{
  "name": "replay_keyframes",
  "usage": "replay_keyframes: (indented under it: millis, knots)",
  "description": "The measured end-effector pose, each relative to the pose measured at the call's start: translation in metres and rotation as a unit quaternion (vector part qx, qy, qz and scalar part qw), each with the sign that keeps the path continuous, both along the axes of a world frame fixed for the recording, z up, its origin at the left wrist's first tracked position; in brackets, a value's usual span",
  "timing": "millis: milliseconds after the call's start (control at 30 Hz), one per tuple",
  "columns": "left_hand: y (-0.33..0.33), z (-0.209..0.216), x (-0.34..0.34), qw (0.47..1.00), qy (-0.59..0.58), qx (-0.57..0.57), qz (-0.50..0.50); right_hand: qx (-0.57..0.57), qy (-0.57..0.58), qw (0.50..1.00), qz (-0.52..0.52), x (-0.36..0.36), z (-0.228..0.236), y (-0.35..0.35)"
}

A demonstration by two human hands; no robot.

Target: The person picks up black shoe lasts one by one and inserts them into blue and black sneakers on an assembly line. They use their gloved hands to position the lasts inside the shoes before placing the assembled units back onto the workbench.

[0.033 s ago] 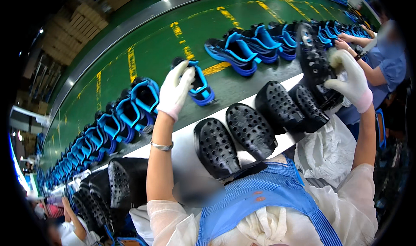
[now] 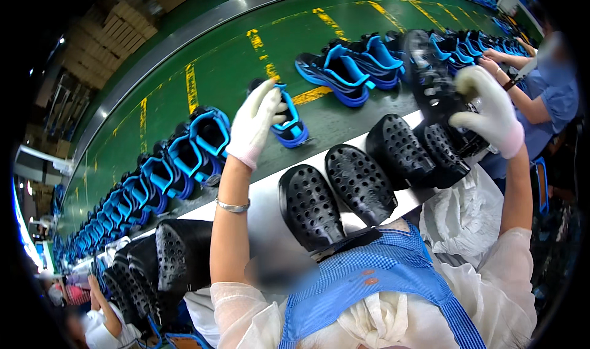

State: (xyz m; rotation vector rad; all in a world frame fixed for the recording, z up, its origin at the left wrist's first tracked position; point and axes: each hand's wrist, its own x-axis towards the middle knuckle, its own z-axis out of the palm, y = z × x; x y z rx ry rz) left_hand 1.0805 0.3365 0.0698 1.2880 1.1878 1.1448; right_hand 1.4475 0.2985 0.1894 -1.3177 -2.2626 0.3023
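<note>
Beside a worker's gloved left hand (image 2: 253, 126), a lone black-and-blue sneaker (image 2: 296, 132) sits on a green conveyor belt (image 2: 221, 91), its long axis running away from the body, heel near, toe far and angled slightly left. The left hand is the nearer of the two, lying along the sneaker's left flank with fingers over its collar; whether they close on it cannot be told. Well to the sneaker's right and wide apart from the left, the gloved right hand (image 2: 491, 112) curls at the side of an upright black perforated form (image 2: 427, 72), blurred, which it appears to grip. On the sneaker's near side, four clog-shaped perforated pieces (image 2: 311, 207) stand along a white ledge (image 2: 265, 204). Matching footwear stretches away in a left-hand row (image 2: 157, 177) and a right-hand row (image 2: 375, 66) on either side of the sneaker.
</note>
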Motion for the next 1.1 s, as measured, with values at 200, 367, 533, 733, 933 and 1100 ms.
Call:
replay_keyframes:
  millis: [200, 367, 533, 733, 933, 1100]
  knots:
    - [-0.031, 0.010, 0.019, 0.869, -0.466, -0.117, -0.120, -0.059, 0.027, 0.966, 0.251, -0.132, -0.032, 0.031]
    - [-0.035, -0.016, -0.004, 0.872, -0.485, -0.070, 0.003, -0.174, 0.029, 0.958, 0.225, -0.185, -0.071, 0.041]
    - [-0.044, -0.037, 0.006, 0.876, -0.445, -0.074, 0.169, -0.271, -0.071, 0.940, 0.194, -0.206, -0.085, 0.036]
    - [-0.030, -0.050, 0.014, 0.870, -0.423, -0.096, 0.233, -0.233, -0.072, 0.951, 0.192, -0.211, -0.095, 0.041]
    - [-0.017, -0.078, -0.008, 0.965, -0.138, -0.179, 0.131, -0.131, -0.189, 0.954, 0.194, -0.197, -0.086, 0.081]
    - [-0.020, -0.085, 0.005, 0.956, 0.277, 0.099, 0.013, -0.179, -0.296, 0.920, 0.183, -0.203, -0.087, 0.122]
